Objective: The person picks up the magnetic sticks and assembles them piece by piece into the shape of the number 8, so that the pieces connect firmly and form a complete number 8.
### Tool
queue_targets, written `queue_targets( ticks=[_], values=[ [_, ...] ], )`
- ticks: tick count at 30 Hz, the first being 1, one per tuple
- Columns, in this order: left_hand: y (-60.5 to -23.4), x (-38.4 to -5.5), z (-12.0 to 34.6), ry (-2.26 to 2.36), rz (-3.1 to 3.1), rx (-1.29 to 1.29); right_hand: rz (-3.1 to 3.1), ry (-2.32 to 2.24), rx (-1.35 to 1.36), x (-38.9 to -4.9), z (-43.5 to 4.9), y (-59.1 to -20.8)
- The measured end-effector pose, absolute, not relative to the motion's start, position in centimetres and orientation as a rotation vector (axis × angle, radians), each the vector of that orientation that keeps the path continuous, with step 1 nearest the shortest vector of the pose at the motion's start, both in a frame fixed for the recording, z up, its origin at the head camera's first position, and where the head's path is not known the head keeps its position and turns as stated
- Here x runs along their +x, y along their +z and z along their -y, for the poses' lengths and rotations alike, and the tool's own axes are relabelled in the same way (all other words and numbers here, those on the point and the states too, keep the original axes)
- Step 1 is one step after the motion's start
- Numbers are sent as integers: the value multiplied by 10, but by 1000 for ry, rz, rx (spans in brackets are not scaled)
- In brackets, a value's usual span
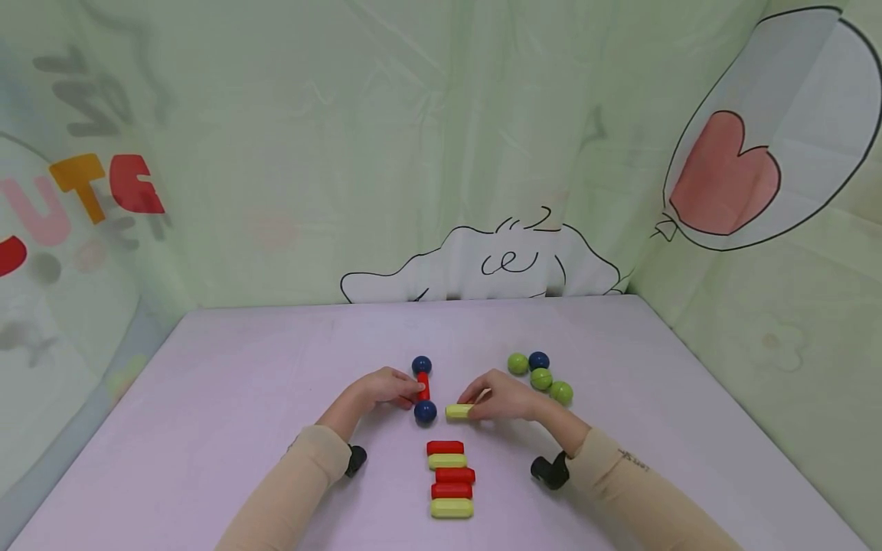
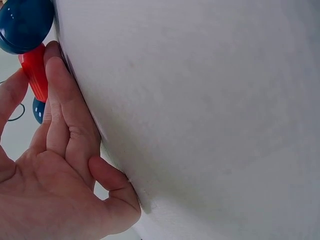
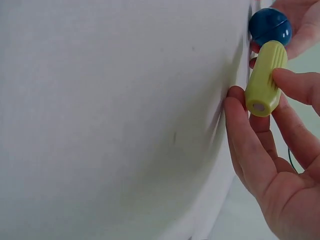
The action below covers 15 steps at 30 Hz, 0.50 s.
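My left hand (image 1: 387, 387) pinches a red rod (image 1: 423, 386) between thumb and fingers. A dark blue ball (image 1: 422, 365) sits at the rod's far end and another blue ball (image 1: 425, 412) at its near end; the left wrist view shows the near ball (image 2: 25, 25) touching the rod. In my right hand (image 1: 506, 396) a yellow-green rod (image 3: 267, 80) is pinched between thumb and fingers, its visible end showing a small grey disc. Seen from above, that rod points left toward the near blue ball, with a small gap between them.
Several red and yellow rods lie in a column nearer me, among them a red rod (image 1: 445, 448) and a yellow rod (image 1: 452, 508). Beyond my right hand is a cluster of green balls (image 1: 540, 379) with one blue ball (image 1: 539, 360). A printed curtain (image 1: 310, 153) stands behind the table (image 1: 276, 344).
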State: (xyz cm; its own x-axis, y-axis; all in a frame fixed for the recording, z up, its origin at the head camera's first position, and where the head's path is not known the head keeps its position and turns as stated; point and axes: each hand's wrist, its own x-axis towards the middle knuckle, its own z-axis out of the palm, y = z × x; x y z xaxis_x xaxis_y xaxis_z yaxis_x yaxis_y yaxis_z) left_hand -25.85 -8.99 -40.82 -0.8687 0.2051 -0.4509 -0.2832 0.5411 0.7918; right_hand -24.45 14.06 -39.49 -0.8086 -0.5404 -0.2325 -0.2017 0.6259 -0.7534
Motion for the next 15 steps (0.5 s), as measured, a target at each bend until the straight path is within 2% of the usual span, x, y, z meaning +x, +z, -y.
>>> queue_targets(
  ticks=[15],
  values=[
    [-408,-258,88,1298,-2284,-96,-2516,-1076,-545,-261,-135,-398]
  ],
)
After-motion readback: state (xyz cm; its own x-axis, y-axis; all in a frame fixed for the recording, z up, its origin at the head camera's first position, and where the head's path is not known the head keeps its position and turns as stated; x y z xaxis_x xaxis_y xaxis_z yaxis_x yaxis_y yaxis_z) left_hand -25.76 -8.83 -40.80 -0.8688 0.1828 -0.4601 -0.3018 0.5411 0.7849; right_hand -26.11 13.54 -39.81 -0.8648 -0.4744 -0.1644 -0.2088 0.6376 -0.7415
